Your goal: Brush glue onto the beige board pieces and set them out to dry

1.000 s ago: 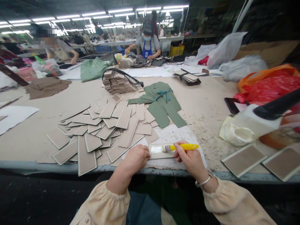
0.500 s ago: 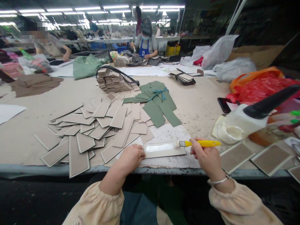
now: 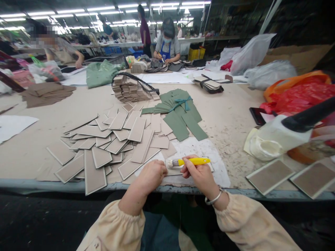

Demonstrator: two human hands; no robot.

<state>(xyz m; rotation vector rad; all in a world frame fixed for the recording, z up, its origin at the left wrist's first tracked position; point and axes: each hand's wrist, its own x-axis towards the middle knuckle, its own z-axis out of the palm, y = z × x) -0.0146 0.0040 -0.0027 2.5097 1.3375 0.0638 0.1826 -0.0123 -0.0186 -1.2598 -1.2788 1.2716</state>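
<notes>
A yellow-handled brush [image 3: 197, 161] is pinched in my right hand [image 3: 200, 176], its bristles at the left end of a flat rectangular panel [image 3: 176, 171]. My left hand [image 3: 153, 174] has its fingers closed at that panel's left end; whether they grip it or press on it is hard to see. The panel lies on a white sheet [image 3: 221, 170] near the table's front edge, partly hidden by my right hand and the brush. Left of it is a loose heap of beige panels with pale edges [image 3: 95, 174]. Behind lie green strips [image 3: 176, 125] tied with a teal band.
On the right stand a white glue-stained container [image 3: 282, 136] and a red plastic bag [image 3: 300, 96], with beige panels [image 3: 270, 176] near the edge. A bound beige stack [image 3: 131, 89] lies farther back. A person in a blue apron [image 3: 166, 50] works across the table.
My right hand has moved left with the brush, from the panel's right part to its left end. The view has shifted slightly, and my left hand stays at the panel's left end.
</notes>
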